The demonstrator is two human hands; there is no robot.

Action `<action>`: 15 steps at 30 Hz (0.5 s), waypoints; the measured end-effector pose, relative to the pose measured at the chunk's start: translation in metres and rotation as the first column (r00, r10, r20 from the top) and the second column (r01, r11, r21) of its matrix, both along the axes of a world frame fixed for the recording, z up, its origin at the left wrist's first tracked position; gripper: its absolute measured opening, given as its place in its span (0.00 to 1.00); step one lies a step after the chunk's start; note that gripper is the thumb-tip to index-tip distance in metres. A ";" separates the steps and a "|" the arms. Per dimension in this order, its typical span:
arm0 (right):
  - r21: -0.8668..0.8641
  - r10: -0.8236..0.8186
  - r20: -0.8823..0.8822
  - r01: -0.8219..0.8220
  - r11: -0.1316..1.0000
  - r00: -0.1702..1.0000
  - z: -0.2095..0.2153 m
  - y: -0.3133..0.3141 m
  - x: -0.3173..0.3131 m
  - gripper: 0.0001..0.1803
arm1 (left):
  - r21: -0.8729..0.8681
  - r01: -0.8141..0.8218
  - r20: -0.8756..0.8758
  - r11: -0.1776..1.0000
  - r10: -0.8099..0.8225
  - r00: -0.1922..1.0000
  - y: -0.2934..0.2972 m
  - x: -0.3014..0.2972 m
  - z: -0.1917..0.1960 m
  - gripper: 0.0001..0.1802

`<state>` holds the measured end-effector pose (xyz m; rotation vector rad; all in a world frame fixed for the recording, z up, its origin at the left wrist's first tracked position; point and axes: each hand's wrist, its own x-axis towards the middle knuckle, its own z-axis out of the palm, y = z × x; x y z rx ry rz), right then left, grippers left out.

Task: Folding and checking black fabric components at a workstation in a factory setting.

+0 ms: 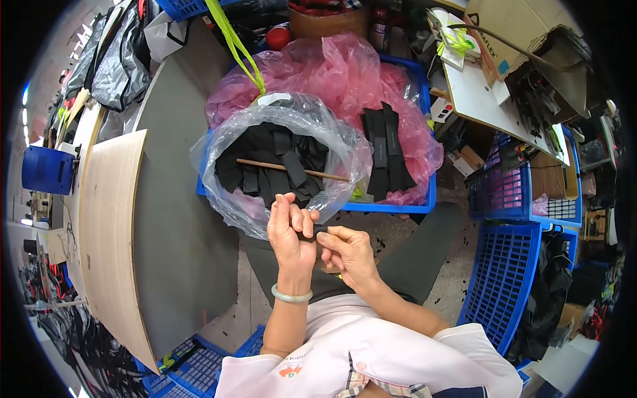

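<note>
Between my two hands, over my lap, is a short black fabric strip (312, 233). My left hand (289, 229), with a pale bangle on its wrist, is turned palm up and its fingers curl round the strip. The thumb and forefinger of my right hand (350, 254) pinch the strip's right end. Just beyond my hands a clear plastic bag (225, 199) stands open, full of black fabric pieces (265, 179). A thin wooden stick (292, 170) lies across those pieces.
The bag sits in a blue crate (424, 192) with pink plastic film (318, 73) and more black strips (385, 152). A grey board (192, 199) and a plywood panel (109, 232) stand on my left. Blue baskets (501, 278) and a white table (491, 106) are on the right.
</note>
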<state>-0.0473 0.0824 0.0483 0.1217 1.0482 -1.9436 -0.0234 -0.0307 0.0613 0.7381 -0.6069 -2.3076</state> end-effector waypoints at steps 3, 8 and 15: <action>0.289 -0.061 -0.579 0.274 0.917 0.813 -0.005 -0.009 0.012 0.04 | 0.058 0.002 0.017 0.998 -0.003 1.000 0.001 0.004 -0.006 0.12; 0.187 0.167 -0.979 0.188 0.964 0.118 -0.034 -0.001 0.004 0.12 | 0.070 0.048 0.162 0.996 -0.059 0.985 -0.012 0.009 0.003 0.12; 0.144 0.538 -0.439 -0.534 0.833 0.720 0.006 0.005 -0.005 0.20 | 0.019 0.219 -0.077 0.975 -0.217 0.973 -0.013 0.018 0.005 0.14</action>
